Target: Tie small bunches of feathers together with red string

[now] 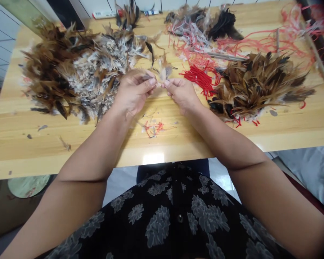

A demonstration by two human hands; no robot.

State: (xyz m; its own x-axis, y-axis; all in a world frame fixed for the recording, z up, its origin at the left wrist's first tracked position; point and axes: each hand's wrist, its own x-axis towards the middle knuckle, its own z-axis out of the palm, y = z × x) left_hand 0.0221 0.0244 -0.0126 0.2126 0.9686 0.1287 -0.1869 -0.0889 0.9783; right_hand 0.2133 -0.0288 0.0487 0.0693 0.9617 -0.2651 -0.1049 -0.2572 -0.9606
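Over the middle of the table, my left hand (136,90) and my right hand (180,91) meet almost fingertip to fingertip, both closed in a pinch. A small tuft of pale and brown feathers (164,70) rises from between the fingertips of my right hand. My left fingers pinch a feather, its dark part (148,76) showing by the thumb; its quill end is too small to make out. Close to my left hand lies a big heap of brown and whitish feathers (91,72). Beside my right hand is a bundle of red cords (201,79).
A brown feather pile (256,82) lies on the right of the wooden table (21,151). Pink and white strings (248,41) and dark feathers (224,25) spread behind it. A marker (106,14) lies at the back edge. Red scraps (153,127) lie near the front.
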